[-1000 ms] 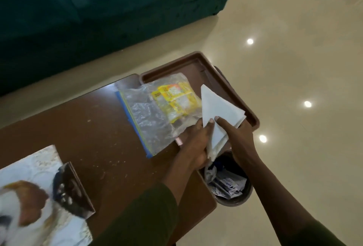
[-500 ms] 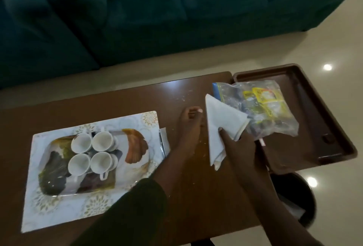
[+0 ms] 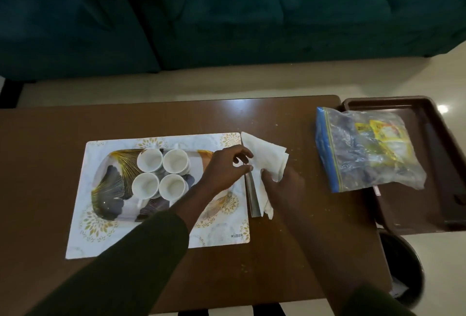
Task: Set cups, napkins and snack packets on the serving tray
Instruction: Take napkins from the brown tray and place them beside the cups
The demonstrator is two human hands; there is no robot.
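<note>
Done: 4 cups [image 3: 150,160] on tray [image 3: 111,189], ctr-left.
Now: napkin [image 3: 267,156], ctr; left hand [image 3: 224,172] pinches edge, right hand [image 3: 287,187] grips it.
To do: napkin, snack bag [image 3: 365,149] (right) onto tray.

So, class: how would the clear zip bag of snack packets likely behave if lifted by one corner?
The zip bag is crinkled thin plastic, so probably floppy. Its yellow packets look loose inside, so they would likely slide downward.

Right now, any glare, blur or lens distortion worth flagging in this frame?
Head view: dim overall, the dark teal sofa nearly featureless; lamp glare on the glossy cream floor and a sheen on the brown wooden table; table's edges bow slightly from the wide lens; white paper napkin reads clearly.
</note>
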